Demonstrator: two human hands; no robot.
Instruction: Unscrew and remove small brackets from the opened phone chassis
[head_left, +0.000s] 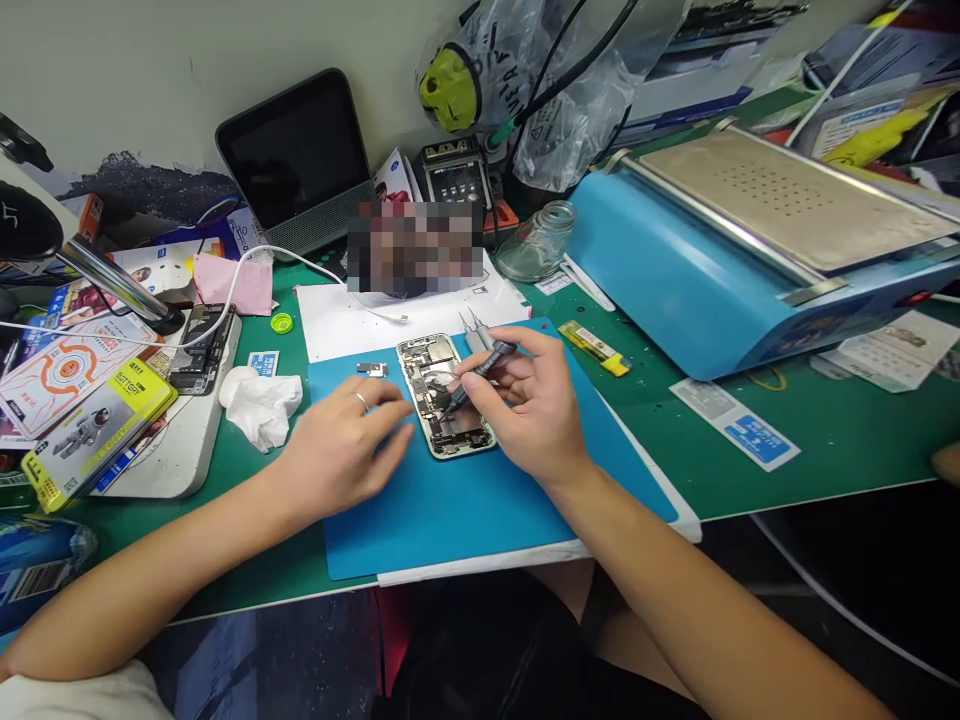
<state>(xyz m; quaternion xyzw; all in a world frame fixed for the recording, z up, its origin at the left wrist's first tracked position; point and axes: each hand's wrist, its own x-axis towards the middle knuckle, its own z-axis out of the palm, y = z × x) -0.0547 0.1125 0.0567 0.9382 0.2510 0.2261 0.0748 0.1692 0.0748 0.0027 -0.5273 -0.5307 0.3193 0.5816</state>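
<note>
Blue mat (465,510) bore the opened phone (442,392), we noted, long axis pointing away; right hand (534,408) pinched a screwdriver (484,367) onto it, left hand (341,445) lay spread alongside

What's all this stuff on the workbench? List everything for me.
opened phone: one, silver-rimmed, on the mat
mat: one, blue, bench middle
tweezers: one pair, grey, behind the phone
metal part: one, silver, on the mat, left of the phone
tissue: one, white, left of the mat
glass jar: one, clear, behind the mat
machine: one, blue with a metal top, right
screen: one, black, by the wall
tool: one, dark, tip on the phone
left hand: flat on the mat beside the phone
right hand: fingers pinch the tool
</note>
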